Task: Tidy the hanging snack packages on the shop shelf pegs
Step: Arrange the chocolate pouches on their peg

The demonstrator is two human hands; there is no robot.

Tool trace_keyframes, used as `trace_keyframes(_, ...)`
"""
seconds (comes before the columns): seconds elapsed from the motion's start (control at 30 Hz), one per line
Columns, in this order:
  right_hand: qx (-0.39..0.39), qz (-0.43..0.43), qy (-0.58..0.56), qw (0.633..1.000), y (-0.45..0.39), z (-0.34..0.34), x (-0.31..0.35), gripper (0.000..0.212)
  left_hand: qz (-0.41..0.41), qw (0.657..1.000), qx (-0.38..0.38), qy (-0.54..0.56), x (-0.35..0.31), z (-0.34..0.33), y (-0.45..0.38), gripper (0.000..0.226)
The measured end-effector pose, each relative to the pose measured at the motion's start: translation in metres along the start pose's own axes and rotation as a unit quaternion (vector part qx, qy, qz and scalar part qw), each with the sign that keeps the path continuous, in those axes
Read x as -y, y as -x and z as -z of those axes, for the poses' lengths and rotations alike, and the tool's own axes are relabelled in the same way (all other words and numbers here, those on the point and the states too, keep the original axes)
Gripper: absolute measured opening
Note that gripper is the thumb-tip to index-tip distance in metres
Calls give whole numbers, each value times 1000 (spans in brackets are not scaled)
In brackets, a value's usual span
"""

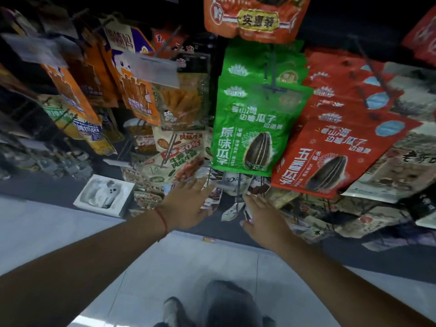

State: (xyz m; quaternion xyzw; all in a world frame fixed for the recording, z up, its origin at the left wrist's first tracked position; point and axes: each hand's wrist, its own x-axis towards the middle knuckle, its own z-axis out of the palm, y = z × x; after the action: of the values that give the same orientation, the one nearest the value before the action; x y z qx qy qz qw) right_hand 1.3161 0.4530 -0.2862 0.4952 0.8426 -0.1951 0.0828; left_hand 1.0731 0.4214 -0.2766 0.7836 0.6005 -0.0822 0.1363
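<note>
Sunflower-seed packs [245, 128] hang centre w/ a second seed-pack stack [330, 159] just right, strip-snack bags [139, 90] to the left, small choc packs [233, 185] below, both hands [188, 204] [264, 220] under those.

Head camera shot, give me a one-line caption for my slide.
Both open hands, left hand and right hand, reach toward small dark snack packets hanging below green sunflower seed bags.
</note>
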Motion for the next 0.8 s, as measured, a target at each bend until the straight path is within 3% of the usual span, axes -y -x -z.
trace_keyframes(0.13,39,13,-9,999,5,-28,-47,76,27,999,34,18,-48,-33,-15,79)
trace_keyframes(0.27,43,-4,-34,998,-1,-61,-92,71,-2,997,54,59,-92,-70,-57,77)
trace_keyframes(0.53,-40,-71,-48,996,-72,-156,-138,68,-50,998,-34,-17,-79,-163,-157,72)
trace_keyframes(0.8,-163,-66,-19,984,-117,-243,-181,66,-54,992,-74,-83,-72,-244,-261,73)
